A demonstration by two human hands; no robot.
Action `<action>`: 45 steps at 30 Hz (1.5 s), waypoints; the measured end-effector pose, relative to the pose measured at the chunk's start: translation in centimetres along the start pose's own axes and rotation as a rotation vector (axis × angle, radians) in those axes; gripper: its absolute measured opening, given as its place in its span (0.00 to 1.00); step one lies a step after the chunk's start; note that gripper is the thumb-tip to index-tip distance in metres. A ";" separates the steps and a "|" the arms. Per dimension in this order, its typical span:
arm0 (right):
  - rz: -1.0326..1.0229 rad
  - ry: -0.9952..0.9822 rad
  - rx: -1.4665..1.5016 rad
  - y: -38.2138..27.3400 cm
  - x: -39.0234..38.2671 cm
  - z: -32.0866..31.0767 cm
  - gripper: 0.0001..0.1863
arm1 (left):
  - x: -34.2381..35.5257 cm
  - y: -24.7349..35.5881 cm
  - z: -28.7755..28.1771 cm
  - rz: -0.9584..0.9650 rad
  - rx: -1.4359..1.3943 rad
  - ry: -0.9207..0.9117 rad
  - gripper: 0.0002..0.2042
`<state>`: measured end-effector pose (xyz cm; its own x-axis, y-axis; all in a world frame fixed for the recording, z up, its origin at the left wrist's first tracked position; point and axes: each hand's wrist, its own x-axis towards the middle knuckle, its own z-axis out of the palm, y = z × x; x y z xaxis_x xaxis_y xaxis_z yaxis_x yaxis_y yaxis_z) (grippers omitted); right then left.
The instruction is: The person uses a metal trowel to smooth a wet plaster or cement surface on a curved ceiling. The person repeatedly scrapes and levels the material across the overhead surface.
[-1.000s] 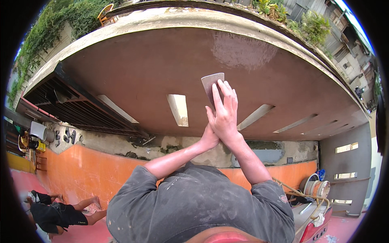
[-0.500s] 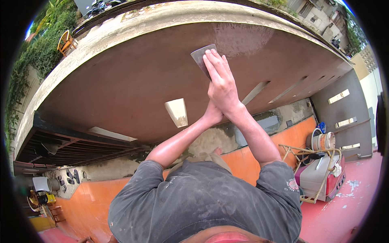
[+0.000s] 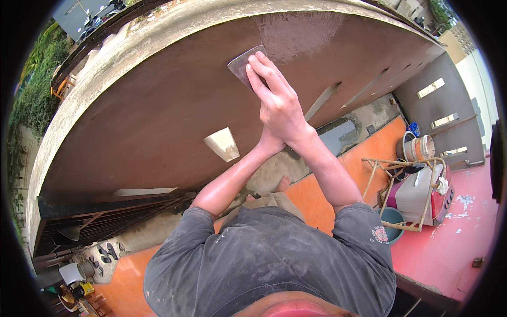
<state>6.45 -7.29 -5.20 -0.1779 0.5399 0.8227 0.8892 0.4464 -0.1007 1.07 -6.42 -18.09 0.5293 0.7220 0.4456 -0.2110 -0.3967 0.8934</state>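
A: Blade [image 3: 237, 65]?
B: Thin, flat, grey; against smooth brown wall [image 3: 142, 116], glossy patch [image 3: 301, 34] near.
A: Hands?
B: Right hand [image 3: 277, 103] holds blade beneath extended fingers. Left hand [image 3: 269, 139] mostly hidden behind; grip, can't tell.

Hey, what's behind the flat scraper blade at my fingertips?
Brown wall shows around the flat scraper blade; the part directly behind is hidden by it and your right hand.

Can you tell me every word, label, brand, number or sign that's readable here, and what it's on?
None is clearly readable.
Dark grey cloth T-shirt, right sleeve: small round pinkish print, lettering too small to read.
Thin flat grey plate at the right hand: no writing shows.
Smooth brown wall: no writing shows.
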 end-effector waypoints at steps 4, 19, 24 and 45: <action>-0.057 0.079 -0.018 0.3 2.2 -0.2 0.28 | 1.8 2.5 -1.0 0.031 0.056 -0.079 0.24; 0.013 0.078 0.069 -0.7 2.2 -0.5 0.30 | 0.3 5.6 -1.1 0.007 0.071 0.020 0.22; 0.032 0.101 0.078 -0.8 2.5 -0.2 0.29 | 0.4 4.0 -2.2 -0.030 0.051 -0.112 0.23; 0.072 0.136 0.125 -1.3 1.3 0.9 0.28 | -0.2 4.5 -1.9 -0.005 0.072 0.179 0.21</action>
<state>4.69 -6.54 -4.47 -0.0495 0.4759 0.8781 0.8369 0.4996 -0.2235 -1.54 -7.27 -13.99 0.3739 0.8111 0.4498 -0.1454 -0.4277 0.8922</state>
